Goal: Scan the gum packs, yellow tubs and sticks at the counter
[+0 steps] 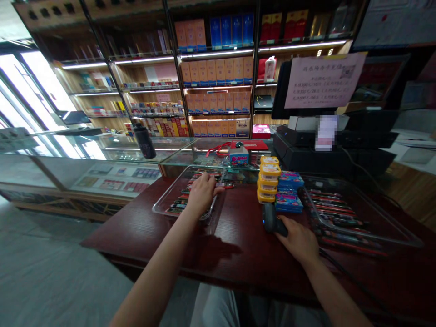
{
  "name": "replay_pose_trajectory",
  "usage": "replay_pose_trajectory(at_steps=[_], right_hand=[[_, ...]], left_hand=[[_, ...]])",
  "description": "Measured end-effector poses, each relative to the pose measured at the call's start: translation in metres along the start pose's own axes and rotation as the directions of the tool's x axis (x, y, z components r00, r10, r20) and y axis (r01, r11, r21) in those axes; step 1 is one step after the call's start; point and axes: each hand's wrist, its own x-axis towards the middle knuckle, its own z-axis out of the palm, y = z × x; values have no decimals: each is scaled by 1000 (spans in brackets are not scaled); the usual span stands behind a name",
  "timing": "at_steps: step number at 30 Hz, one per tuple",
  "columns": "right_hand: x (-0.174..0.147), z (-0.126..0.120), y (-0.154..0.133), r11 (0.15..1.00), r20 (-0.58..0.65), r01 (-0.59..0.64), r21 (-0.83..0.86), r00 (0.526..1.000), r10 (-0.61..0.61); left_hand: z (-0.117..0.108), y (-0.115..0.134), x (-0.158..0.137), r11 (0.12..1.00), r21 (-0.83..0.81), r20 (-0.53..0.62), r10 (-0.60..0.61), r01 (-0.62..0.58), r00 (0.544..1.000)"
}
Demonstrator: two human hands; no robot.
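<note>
Holding the scanner (270, 219) inside the counter's (136, 227) front edge, right hand (301, 240) fingers wrapped round its handle, probably for easy aiming; left hand (202, 190) half-curled over packets (177, 203) in the far-left-corner tray (155, 209), can't tell if pinching any.

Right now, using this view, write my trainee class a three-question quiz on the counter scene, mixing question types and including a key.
1. What does the right hand hold?
2. True or false: in the picture, the stacked yellow tubs stand left of the stacked blue boxes.
3. What is the left hand over?
a) the dark bottle
b) a clear plastic tray of slim items
c) the monitor

Key: 1. A handheld barcode scanner; 2. True; 3. b
</note>
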Motion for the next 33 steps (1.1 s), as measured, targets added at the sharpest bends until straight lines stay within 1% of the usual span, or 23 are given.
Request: replay_pose_trajectory(at_steps=[2, 3, 6, 8, 10, 12, 14, 16, 17, 19, 20, 22, 24, 25, 27, 33], right_hand=[[0, 1, 0, 1000, -5, 2, 5, 1000, -2], [0, 1, 0, 1000, -11, 0, 5, 1000, 0], [1, 1, 0, 1000, -16, -17, 9, 1000, 17], [2, -1, 0, 999, -3, -28, 22, 1000, 28], [2, -4, 0, 997, 13, -40, 61, 999, 40], [2, -8, 0, 988, 44, -71, 136, 997, 66], [1, -13, 0, 963, 104, -112, 247, 991, 88], [1, -17, 0, 913, 160, -133, 387, 984, 75], [1, -19, -1, 877, 174, -127, 464, 983, 50], [-1, -24, -2, 786, 193, -116, 607, 981, -4], [-2, -26, -3, 735, 226, -139, 663, 974, -19], [-5, -32, -5, 623, 341, -248, 742, 939, -33], [-7, -38, -8, 517, 451, -371, 771, 892, -34], [-9, -40, -9, 480, 481, -406, 778, 876, -38], [-10, -44, -11, 448, 493, -425, 787, 869, -40], [-8, -49, -14, 445, 459, -402, 800, 888, -24]], left_hand=[[-5, 23, -5, 998, -39, -26, 38, -39, 999], [-6, 33, -9, 995, -67, -14, 67, -68, 998], [4, 55, -19, 975, -197, 103, 130, -107, 986], [20, 63, -26, 949, -309, 163, 117, -62, 980], [42, 67, -32, 899, -439, 177, 76, 9, 981], [64, 70, -37, 827, -559, 178, 48, 61, 983], [82, 71, -40, 767, -637, 178, 56, 72, 982], [93, 72, -44, 734, -676, 172, 70, 66, 983], [96, 72, -45, 724, -686, 168, 67, 68, 983], [100, 73, -48, 715, -695, 159, 41, 82, 986], [101, 73, -49, 713, -695, 152, 21, 92, 988], [104, 74, -51, 714, -692, 137, -13, 105, 990], [107, 76, -52, 714, -690, 124, -39, 115, 991], [109, 76, -53, 714, -690, 122, -50, 121, 991], [112, 78, -53, 711, -689, 128, -70, 139, 989], [116, 80, -52, 698, -699, 129, -91, 156, 987]])
